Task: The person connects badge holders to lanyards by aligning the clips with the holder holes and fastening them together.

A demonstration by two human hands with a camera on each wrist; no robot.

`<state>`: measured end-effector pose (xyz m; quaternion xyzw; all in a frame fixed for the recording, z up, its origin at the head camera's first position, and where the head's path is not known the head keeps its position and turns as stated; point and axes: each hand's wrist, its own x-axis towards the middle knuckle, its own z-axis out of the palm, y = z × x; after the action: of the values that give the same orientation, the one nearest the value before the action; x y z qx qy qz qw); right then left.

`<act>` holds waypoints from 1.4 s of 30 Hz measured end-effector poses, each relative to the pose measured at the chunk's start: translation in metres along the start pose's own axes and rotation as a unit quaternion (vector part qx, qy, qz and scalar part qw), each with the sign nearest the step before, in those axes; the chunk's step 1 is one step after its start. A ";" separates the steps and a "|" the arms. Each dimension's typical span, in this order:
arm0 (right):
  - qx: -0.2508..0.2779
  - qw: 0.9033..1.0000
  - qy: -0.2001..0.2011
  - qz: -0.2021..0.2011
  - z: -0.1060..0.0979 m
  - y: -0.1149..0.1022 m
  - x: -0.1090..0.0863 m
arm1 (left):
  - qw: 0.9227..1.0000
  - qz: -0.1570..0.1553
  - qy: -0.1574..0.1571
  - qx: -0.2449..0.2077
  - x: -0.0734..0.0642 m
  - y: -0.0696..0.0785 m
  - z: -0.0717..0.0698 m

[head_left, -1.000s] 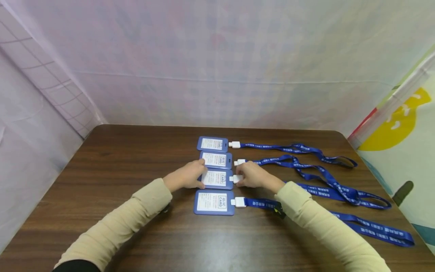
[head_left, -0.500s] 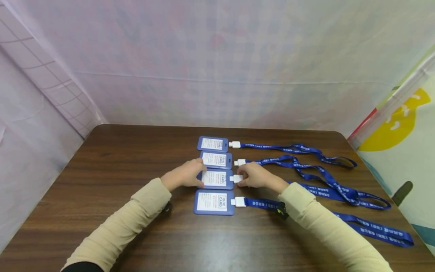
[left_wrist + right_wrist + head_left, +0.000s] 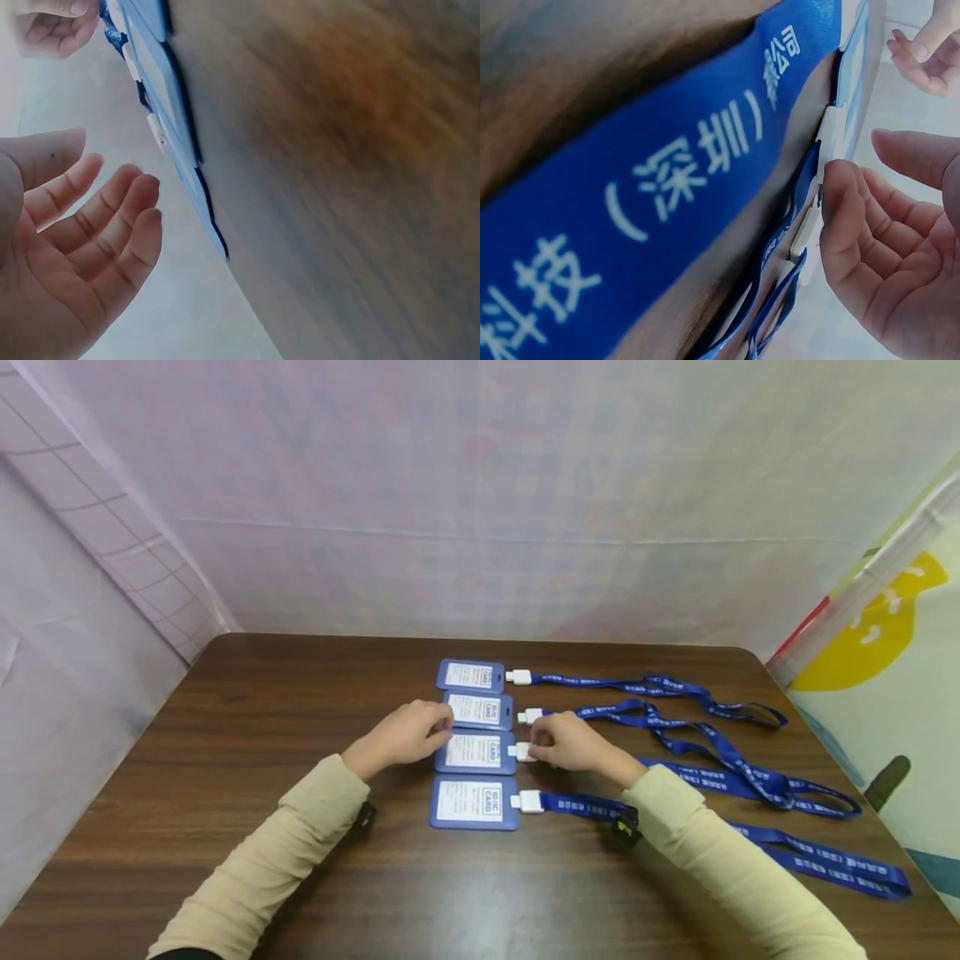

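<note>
Left hand [image 3: 401, 732] grips nothing: thumb apart, fingers loosely bent, over the left edges of the two middle ID card holders [image 3: 478, 752], part of which it covers. Right hand [image 3: 573, 742], also holding nothing, curves its fingers at the third white clip [image 3: 521, 752] from the far side; contact cannot be confirmed. Right sleeve [image 3: 738, 860] hides stretches of the two nearer lanyards [image 3: 585, 806]. All four holders, blue-framed with white cards [image 3: 469, 801], lie in a column on the brown table [image 3: 300, 693].

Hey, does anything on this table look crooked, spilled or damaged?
The second lanyard from the far edge looks askew: it twists and slants nearward into the third lanyard, while the farthest lanyard lies separate. No spill or damage shows.
</note>
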<state>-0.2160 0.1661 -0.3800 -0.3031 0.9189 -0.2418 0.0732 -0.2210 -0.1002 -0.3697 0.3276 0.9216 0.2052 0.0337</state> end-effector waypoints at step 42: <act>-0.032 0.998 0.041 0.046 -0.018 0.013 0.015 | 0.993 0.016 0.115 -0.021 -0.031 -0.009 -0.018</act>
<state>-0.2401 0.1735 -0.3700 -0.2521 0.9415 -0.2208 0.0365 -0.2057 -0.1325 -0.3589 0.3160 0.9094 0.2616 -0.0687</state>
